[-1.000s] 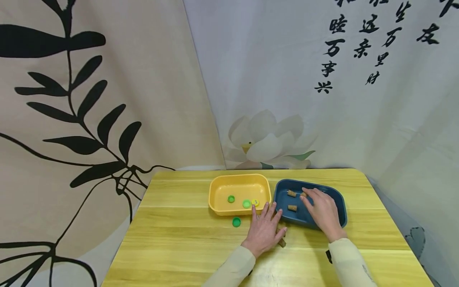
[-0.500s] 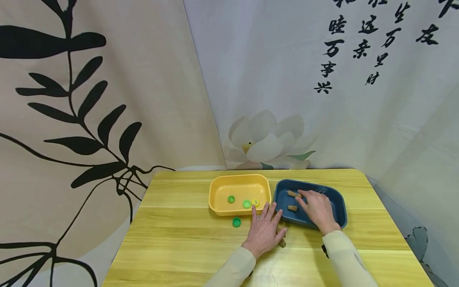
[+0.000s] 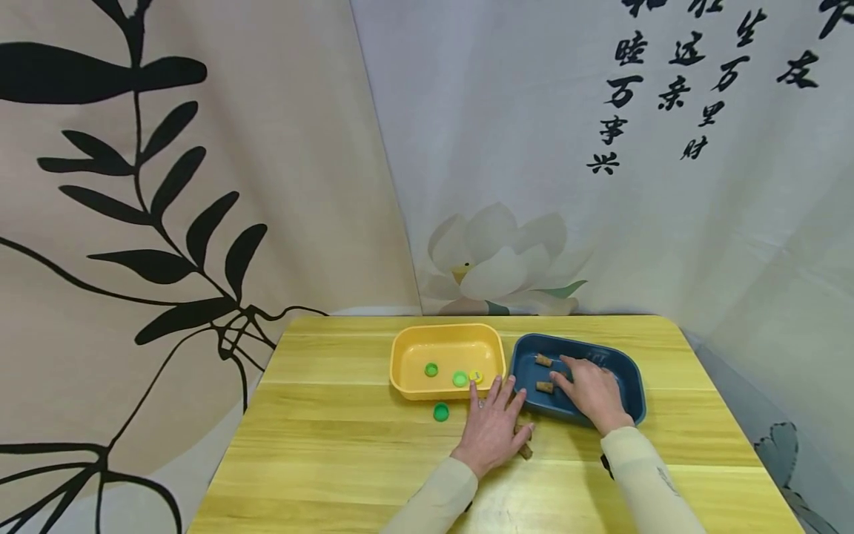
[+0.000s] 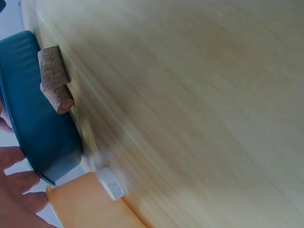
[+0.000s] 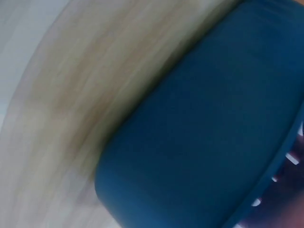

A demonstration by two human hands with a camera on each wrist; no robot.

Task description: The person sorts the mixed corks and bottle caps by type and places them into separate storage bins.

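My left hand [image 3: 490, 434] lies spread, fingers straight, over the near edges of the yellow tray [image 3: 445, 331] and the blue tray [image 3: 637, 371]. In the left wrist view its fingertips are at the blue tray's rim [image 4: 13, 128]. By its thumb, two corks [image 4: 52, 66] lie against each other on the table. My right hand [image 3: 597, 393] reaches into the blue tray, thumb and fingers bent round a cork [image 3: 564, 375] that they mostly hide. To its left, inside that tray, lie another two corks, an upper cork [image 3: 543, 360] and a lower cork [image 3: 544, 387].
In the yellow tray lie a green bottle cap [image 3: 431, 369], a lighter green cap [image 3: 460, 379] and a yellow cap [image 3: 476, 376]. A darker green cap [image 3: 441, 411] sits on the wooden table [image 3: 320, 445]. A small white printed piece [image 4: 110, 183] stands beside the yellow tray.
My right hand has shifted left inside the blue tray with its cork, then slightly back toward me, between the other two corks. The left hand has stayed in place.
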